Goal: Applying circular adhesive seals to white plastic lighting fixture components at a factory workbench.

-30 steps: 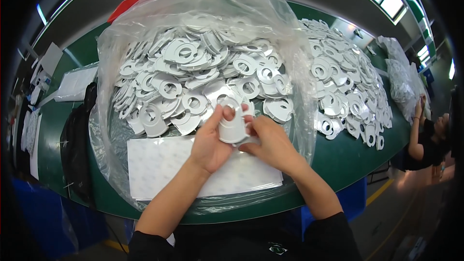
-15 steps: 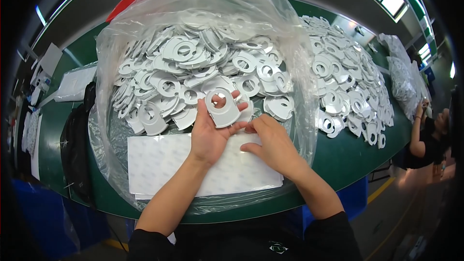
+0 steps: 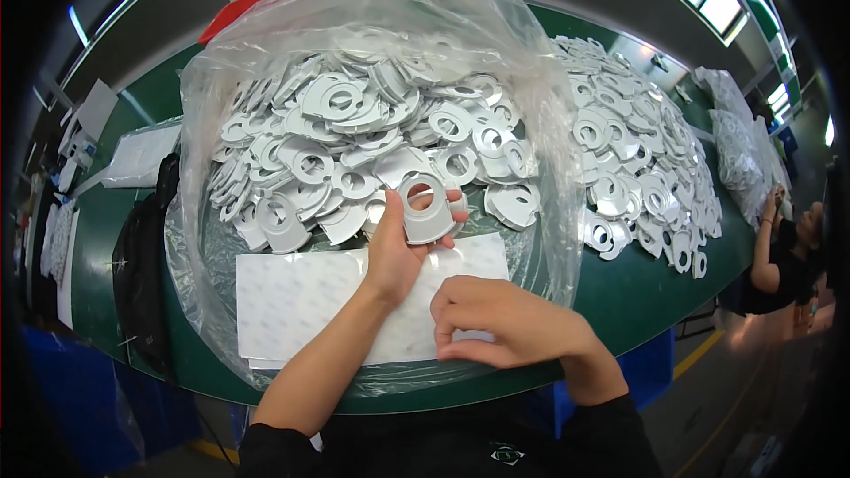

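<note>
My left hand (image 3: 398, 252) is closed around a white plastic part (image 3: 426, 226) with a round hole and a flat lower end, held up in front of a heap of similar parts (image 3: 310, 164). Its fingers show through the hole and along the right edge. Nearer to me, my right hand (image 3: 505, 323) is bent over the stack of white sheets (image 3: 297, 305), fingers curled in and thumb beneath them. Whatever its fingertips may hold is hidden or too small to make out. The heap lies in a large clear plastic bag (image 3: 553, 239) spread over the green table.
On the right, another heap of white parts (image 3: 642, 155) covers the green table (image 3: 496, 394). A black bag (image 3: 142, 274) lies along the left side, near a wrapped white packet (image 3: 146, 155). Another person (image 3: 770, 257) sits at the far right beside filled plastic bags (image 3: 739, 146).
My right hand has moved away from the part, down toward me over the sheets, and its fingers have curled. My left hand has shifted slightly right, still holding the part.
</note>
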The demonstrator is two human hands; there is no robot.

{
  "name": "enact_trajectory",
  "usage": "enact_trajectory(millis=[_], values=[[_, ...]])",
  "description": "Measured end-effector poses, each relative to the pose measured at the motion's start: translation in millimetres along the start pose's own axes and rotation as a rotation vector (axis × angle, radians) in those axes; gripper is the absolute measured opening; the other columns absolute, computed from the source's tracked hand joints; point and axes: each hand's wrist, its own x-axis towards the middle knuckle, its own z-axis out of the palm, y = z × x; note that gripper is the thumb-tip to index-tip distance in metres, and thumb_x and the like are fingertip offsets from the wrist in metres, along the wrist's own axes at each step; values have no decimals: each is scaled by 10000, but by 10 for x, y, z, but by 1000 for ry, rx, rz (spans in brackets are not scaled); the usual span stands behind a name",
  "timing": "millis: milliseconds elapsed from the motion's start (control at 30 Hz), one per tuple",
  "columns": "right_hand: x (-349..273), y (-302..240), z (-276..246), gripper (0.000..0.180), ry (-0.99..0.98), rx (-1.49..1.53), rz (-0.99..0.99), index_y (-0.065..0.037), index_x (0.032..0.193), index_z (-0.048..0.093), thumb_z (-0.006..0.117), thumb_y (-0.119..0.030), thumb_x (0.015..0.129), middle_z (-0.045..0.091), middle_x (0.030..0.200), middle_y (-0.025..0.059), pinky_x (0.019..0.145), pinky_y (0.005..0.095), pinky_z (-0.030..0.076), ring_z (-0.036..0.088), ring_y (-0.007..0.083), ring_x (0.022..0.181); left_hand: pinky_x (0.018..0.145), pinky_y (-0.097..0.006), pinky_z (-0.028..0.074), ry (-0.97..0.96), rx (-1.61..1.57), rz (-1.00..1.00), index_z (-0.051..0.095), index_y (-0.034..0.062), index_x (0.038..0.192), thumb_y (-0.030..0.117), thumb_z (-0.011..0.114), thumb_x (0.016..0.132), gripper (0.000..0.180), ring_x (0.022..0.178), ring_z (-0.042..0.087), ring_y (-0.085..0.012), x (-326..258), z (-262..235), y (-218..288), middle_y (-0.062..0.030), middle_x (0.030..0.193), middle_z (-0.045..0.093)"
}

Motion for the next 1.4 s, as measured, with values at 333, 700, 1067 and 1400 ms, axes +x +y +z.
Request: enact_trajectory(millis=[333,700,1067,1400], values=[[20,543,-53,88,767,676,264,-52,943,527,529,-139,953,499,792,-4,554,204,427,478,55,648,572,-274,435,-107,-1,-281,497,30,1179,577,142,967,686,813,616,-206,-168,101,-132,-150,1017,620],[73,614,-4,112,725,551,348,-22,908,535,546,-130,935,457,969,22,536,191,438,490,58,604,588,-282,433,-126,-34,-294,515,41,1114,568,144,972,660,796,606,-201,-117,50,-117,-125,959,598],[64,616,-20,117,728,503,335,-6,912,542,563,-121,924,486,946,19,530,192,442,498,56,597,590,-279,432,-128,-27,-296,514,30,1083,562,135,975,662,786,604,-205,-123,56,-119,-133,951,598],[61,632,-15,132,725,536,364,-7,909,548,572,-136,923,490,946,18,524,188,439,498,49,590,583,-278,430,-132,-30,-300,498,34,1083,560,140,975,646,788,606,-210,-118,45,-126,-141,963,590]])
